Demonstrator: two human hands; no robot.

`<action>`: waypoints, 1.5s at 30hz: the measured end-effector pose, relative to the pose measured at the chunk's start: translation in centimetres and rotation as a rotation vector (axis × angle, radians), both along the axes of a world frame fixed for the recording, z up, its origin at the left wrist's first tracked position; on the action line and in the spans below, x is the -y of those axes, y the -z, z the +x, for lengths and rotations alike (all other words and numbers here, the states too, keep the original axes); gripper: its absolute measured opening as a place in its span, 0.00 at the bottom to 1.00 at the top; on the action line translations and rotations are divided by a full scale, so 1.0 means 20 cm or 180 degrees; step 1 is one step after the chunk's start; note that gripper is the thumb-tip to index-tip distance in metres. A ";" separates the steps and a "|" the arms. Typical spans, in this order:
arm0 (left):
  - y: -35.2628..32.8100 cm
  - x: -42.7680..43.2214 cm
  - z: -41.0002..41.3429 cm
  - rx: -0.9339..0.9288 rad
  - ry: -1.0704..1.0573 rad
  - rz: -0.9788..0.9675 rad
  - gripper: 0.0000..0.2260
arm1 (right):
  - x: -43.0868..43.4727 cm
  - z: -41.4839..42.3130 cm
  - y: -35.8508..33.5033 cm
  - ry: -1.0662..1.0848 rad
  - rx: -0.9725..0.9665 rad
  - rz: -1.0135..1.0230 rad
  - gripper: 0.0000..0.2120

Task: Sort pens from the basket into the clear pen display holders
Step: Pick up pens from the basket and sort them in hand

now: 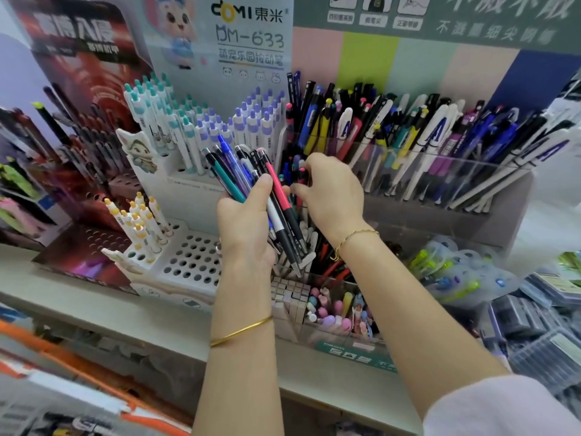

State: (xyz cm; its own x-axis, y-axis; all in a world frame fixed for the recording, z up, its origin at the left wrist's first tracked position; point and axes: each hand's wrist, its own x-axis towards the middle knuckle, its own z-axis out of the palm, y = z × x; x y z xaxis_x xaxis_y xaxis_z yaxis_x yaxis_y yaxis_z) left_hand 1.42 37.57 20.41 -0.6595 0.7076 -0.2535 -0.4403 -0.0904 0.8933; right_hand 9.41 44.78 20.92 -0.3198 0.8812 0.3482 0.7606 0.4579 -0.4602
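My left hand (248,225) grips a bundle of pens (251,180), tops fanned upward, tips pointing down; teal, blue, pink and black barrels show. My right hand (330,190) is just to the right of the bundle, fingers curled around a dark pen with a pink top (301,176). Behind it stands the clear pen display holder (440,171), an upper tier packed with mixed pens leaning in all directions. A lower clear tier (323,247) under my hands holds more pens. No basket is in view.
A white cardboard display (195,256) with round holes and white click pens stands on the left, a red and black display (78,152) beyond it. Erasers and small items (330,306) fill a front tray. Packaged goods (518,297) pile at the right on the grey shelf (125,309).
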 end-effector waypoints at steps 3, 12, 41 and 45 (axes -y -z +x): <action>0.00 0.00 -0.01 -0.0118 0.0157 0.0090 0.12 | 0.03 0.05 -0.01 -0.0065 -0.0944 -0.0383 0.13; -0.03 -0.02 0.04 -0.0444 0.0522 0.0229 0.04 | 0.08 0.08 -0.14 -0.0814 -0.1586 -0.1307 0.11; 0.05 -0.01 0.01 -0.0871 0.0625 0.0231 0.13 | 0.06 0.10 -0.04 -0.0316 -0.1794 -0.0686 0.12; 0.07 -0.01 0.03 -0.0954 0.0824 0.0255 0.11 | 0.06 0.08 -0.04 -0.0667 -0.2041 -0.1393 0.14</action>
